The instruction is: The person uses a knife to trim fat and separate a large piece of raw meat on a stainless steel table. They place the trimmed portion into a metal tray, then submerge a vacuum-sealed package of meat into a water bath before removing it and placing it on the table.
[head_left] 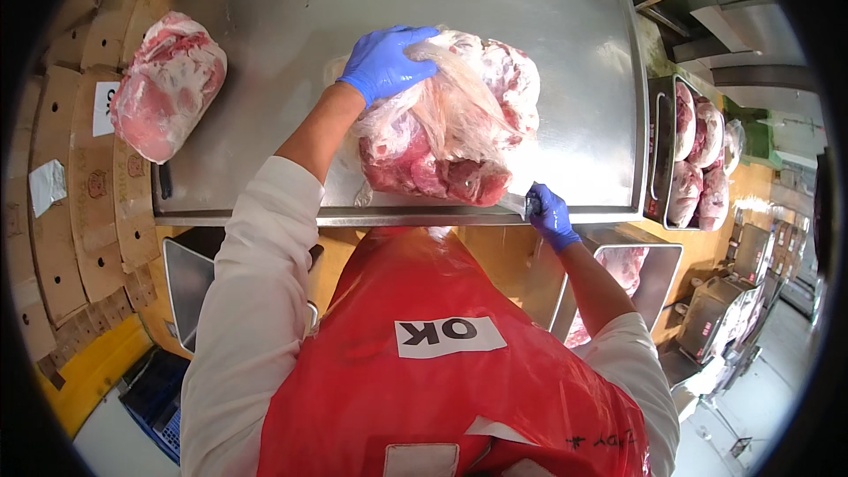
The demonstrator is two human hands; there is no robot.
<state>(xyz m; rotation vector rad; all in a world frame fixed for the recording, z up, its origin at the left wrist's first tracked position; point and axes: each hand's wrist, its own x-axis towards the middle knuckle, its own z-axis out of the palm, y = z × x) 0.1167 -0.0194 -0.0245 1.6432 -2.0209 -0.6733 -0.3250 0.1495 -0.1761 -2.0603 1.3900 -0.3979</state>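
Note:
A large block of raw meat [477, 181], pink-red with white fat, rests near the front edge of the steel table [274, 62]. Crumpled clear plastic wrap [464, 93] partly covers its top. My left hand [389, 62], in a blue glove, lies at the block's far left corner, fingers and thumb closed on a fold of the wrap. At the front right corner my right hand [554, 216], also blue-gloved, is closed low by the table edge. A pale, see-through strip runs from the meat to its fingers and looks like wrap; the fingertips are in dark shadow.
Another piece of meat [170, 88] lies at the table's left edge, beside cardboard boxes [84, 177]. A metal bin of meat [698, 159] stands to the right. Below the front edge are a meat-filled tub [658, 278] and another steel tub [187, 278].

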